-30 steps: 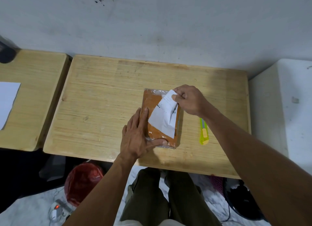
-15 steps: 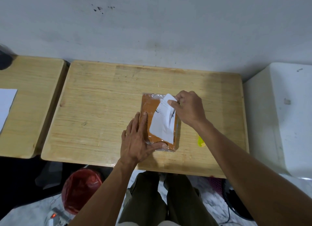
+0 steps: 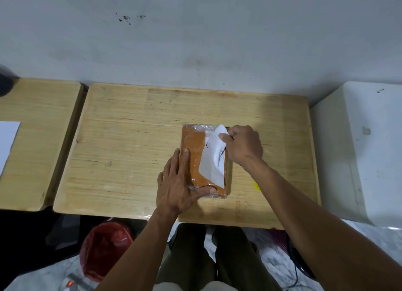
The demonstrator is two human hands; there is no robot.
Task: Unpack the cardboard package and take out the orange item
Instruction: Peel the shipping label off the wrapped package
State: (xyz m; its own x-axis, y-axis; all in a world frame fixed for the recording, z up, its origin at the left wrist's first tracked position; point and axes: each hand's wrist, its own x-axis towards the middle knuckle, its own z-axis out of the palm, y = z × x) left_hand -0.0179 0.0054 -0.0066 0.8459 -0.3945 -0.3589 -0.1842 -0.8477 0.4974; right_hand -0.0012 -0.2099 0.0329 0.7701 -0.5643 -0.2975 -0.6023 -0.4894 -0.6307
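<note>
A flat orange-brown package [image 3: 194, 147] wrapped in clear plastic lies on the wooden table [image 3: 130, 151], right of centre. A white paper label [image 3: 214, 160] sticks to its right half, and its upper corner is peeled up. My right hand [image 3: 243, 146] pinches that lifted corner between thumb and fingers. My left hand [image 3: 180, 182] lies flat on the package's left and near edge, fingers spread, thumb across the near corner. A yellow utility knife [image 3: 257, 186] lies right of the package, almost fully hidden under my right forearm.
A second wooden table [image 3: 37, 142] with a white sheet [image 3: 7, 142] stands at the left. A white box-like unit [image 3: 361, 151] stands at the right. The wall runs along the tables' far edge. A red bag [image 3: 104, 247] and my legs are below the near edge.
The label's upper corner has stayed pinched in my right hand, and my left hand has stayed flat on the package. My right forearm now covers nearly all of the yellow knife. The camera view shifted slightly.
</note>
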